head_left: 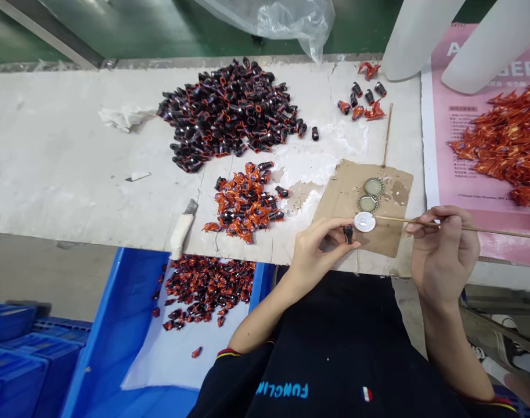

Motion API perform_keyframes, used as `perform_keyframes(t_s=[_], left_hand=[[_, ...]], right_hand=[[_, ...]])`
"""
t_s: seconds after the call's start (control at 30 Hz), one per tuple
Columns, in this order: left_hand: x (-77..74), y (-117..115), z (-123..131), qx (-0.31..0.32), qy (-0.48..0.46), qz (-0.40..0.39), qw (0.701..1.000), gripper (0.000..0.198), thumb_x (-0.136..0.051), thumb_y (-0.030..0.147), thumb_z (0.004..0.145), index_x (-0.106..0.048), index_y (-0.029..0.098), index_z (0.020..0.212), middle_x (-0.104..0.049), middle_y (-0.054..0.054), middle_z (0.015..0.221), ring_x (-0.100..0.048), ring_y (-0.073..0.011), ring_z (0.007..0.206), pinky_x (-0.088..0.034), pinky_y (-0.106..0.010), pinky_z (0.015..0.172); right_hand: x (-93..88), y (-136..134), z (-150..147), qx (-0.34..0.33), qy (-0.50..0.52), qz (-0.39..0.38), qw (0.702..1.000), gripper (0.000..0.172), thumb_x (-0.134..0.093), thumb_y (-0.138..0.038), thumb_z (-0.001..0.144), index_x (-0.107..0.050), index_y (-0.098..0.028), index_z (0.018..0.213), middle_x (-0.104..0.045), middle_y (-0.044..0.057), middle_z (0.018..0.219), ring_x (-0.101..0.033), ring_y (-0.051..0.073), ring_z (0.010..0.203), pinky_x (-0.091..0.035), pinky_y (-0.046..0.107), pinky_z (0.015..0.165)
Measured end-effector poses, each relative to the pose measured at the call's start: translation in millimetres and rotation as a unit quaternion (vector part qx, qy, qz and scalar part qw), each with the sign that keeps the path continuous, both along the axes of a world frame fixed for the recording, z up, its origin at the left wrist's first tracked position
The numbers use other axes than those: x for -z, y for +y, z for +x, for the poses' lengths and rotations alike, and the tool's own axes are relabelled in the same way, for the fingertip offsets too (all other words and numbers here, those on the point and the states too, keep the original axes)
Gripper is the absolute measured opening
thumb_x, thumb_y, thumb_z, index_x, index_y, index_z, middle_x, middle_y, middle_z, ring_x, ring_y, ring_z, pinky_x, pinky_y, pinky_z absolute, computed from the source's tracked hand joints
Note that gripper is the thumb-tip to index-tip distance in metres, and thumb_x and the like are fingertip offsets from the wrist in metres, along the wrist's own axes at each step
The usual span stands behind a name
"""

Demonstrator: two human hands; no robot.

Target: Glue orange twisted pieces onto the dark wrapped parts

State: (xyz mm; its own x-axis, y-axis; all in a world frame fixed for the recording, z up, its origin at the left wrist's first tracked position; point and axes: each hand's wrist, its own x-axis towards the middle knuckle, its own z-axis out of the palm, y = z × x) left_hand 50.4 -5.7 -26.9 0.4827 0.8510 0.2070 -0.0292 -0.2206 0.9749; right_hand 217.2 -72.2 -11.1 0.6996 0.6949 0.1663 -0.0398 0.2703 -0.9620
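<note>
My left hand pinches a small black piece between thumb and fingers, just left of a small white round dish. My right hand is closed around a thin wooden stick, whose tip reaches the right rim of that dish. Under these lies a piece of brown cardboard. Two bottle caps with pale contents, an upper cap and a lower cap, sit on the cardboard behind the dish. Another thin stick lies behind them, its near end at the cardboard.
A large heap of black pieces covers the back of the table, with a mixed orange-and-black pile nearer. Orange pieces lie on a pink sheet at right. A white-wrapped blade rests beside a blue bin.
</note>
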Motion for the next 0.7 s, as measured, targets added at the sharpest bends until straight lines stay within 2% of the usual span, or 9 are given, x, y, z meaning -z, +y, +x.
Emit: perform_keyframes(t_s=[0.07, 0.2, 0.4, 0.7], left_hand=[[1.9, 0, 2, 0.006, -0.004, 0.001, 1.000, 0.030, -0.079, 0.026, 0.077, -0.071, 0.015, 0.105, -0.065, 0.001, 0.070, -0.058, -0.0079, 0.060, -0.051, -0.017, 0.059], [2.9, -1, 1, 0.014, -0.003, 0.000, 1.000, 0.031, -0.078, 0.025, 0.078, -0.071, 0.015, 0.106, -0.065, 0.001, 0.071, -0.057, -0.0074, 0.059, -0.051, -0.016, 0.059], [0.0, -1, 0, 0.014, 0.018, 0.001, 1.000, 0.031, -0.079, 0.023, 0.077, -0.072, 0.016, 0.106, -0.066, 0.002, 0.071, -0.059, -0.0074, 0.059, -0.051, -0.016, 0.059], [0.0, 0, -1, 0.019, 0.017, 0.015, 1.000, 0.032, -0.080, 0.020, 0.075, -0.071, 0.015, 0.106, -0.066, 0.002, 0.071, -0.058, -0.0065, 0.058, -0.052, -0.015, 0.059]], right_hand=[[-1.4, 1, 1, 0.004, 0.039, 0.005, 0.999, 0.016, -0.059, -0.034, 0.092, -0.069, -0.023, 0.088, -0.063, -0.001, 0.074, -0.060, 0.010, 0.063, -0.053, 0.023, 0.060], [-2.3, 3, -2, -0.006, 0.060, 0.015, 0.998, 0.014, -0.059, -0.032, 0.092, -0.069, -0.023, 0.088, -0.061, -0.001, 0.072, -0.058, 0.010, 0.060, -0.050, 0.024, 0.055], [-1.1, 5, -15, -0.070, 0.032, 0.013, 0.997, 0.016, -0.053, -0.029, 0.096, -0.067, -0.023, 0.090, -0.060, -0.001, 0.072, -0.057, 0.011, 0.056, -0.048, 0.027, 0.051], [5.2, 3, -17, -0.088, 0.015, 0.002, 0.996, 0.015, -0.053, -0.030, 0.096, -0.066, -0.025, 0.092, -0.062, -0.002, 0.071, -0.061, 0.013, 0.060, -0.049, 0.030, 0.055]])
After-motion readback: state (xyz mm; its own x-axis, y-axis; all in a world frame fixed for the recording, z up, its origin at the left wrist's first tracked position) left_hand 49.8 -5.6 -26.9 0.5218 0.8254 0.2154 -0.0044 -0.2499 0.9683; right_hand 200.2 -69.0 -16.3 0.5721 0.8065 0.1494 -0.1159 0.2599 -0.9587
